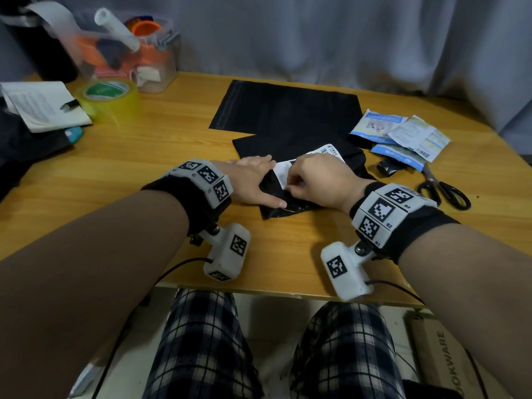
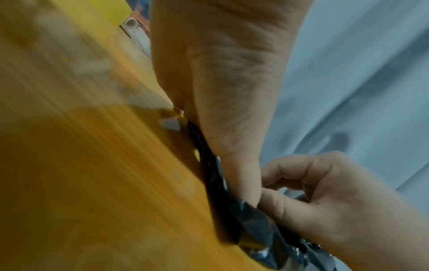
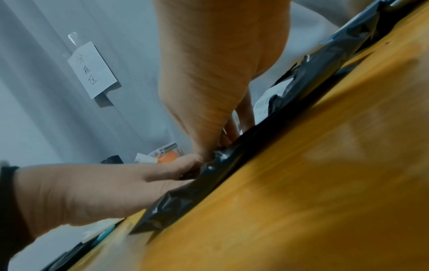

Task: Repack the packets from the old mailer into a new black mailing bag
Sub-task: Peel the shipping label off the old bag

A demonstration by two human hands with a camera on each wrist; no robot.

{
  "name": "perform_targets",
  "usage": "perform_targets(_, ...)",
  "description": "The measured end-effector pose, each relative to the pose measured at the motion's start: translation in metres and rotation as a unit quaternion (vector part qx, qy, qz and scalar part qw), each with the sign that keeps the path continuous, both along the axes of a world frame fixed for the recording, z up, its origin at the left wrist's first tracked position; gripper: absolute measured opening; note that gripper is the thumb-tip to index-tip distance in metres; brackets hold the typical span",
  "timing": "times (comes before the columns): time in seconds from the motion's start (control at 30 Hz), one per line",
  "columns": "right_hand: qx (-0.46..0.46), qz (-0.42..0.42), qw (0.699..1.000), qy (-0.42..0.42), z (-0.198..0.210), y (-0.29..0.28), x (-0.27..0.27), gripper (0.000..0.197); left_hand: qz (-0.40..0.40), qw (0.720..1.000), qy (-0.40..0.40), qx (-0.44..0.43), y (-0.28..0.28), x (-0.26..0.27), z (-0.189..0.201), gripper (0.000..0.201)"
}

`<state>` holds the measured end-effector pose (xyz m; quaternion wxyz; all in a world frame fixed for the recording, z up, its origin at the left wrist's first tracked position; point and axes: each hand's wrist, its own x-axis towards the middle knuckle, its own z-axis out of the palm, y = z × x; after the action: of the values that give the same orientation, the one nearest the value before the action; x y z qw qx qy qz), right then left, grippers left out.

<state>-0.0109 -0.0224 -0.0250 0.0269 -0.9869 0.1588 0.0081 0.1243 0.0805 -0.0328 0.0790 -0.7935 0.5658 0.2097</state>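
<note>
Hands are seen low on the wooden table (image 1: 121, 168). The left hand (image 1: 253, 180) is laid flat on the old mailer (image 1: 302, 197), a crumpled black bag with a white label (image 1: 283, 172) stuck on it. Its fingers are kept straight and nothing is gripped; the bag is only pressed down. The right hand (image 1: 316, 180) is curled, and the near edge of the label is pinched between its thumb and fingers. In the right wrist view, the shiny black bag (image 3: 209, 176) is seen bunched under both hands.

The old mailer is found near the front middle of the table. A new black mailing bag (image 1: 288, 110) is spread flat just behind it, and a second black sheet is partly covered by the old mailer. The packets (image 1: 400, 133), blue and white, are piled on the table to the right, outside both bags. Scissors (image 1: 443, 188) are laid just in front of the packets.

A roll of yellow tape (image 1: 110, 97) and a clear box (image 1: 126, 50) of odds and ends are kept at the far left.
</note>
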Motion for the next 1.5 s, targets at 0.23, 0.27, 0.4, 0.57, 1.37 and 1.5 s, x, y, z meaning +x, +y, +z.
perform_targets(0.23,0.042,-0.024,0.999,-0.019,-0.0003,-0.0050,-0.0008,0.017,0.003,1.000,0.005,-0.009,0.0005,0.0019,-0.0044,0.101)
perform_targets(0.27,0.058,-0.027,0.998,-0.022,0.0005,-0.0064,-0.0021,0.016,0.007,1.000,0.007,-0.015,0.0008,0.0016,-0.0046,0.097)
perform_targets(0.4,0.089,-0.025,0.996,-0.017,0.0017,-0.0077,-0.0050,0.015,0.017,0.999,0.009,-0.034,0.0007,0.0004,-0.0037,0.080)
perform_targets(0.57,0.082,-0.018,0.996,-0.006,0.0031,-0.0051,-0.0013,0.011,0.016,0.999,0.001,-0.033,-0.0002,0.0024,-0.0022,0.084)
perform_targets(1.37,0.333,-0.181,0.919,-0.109,-0.0005,-0.0095,0.0009,0.014,0.022,0.999,-0.006,-0.031,-0.0027,0.0035,0.0010,0.093)
perform_targets(1.5,0.337,-0.190,0.914,-0.118,0.0002,-0.0096,-0.0001,0.010,0.022,0.999,-0.008,-0.033,-0.0032,0.0034,0.0014,0.093)
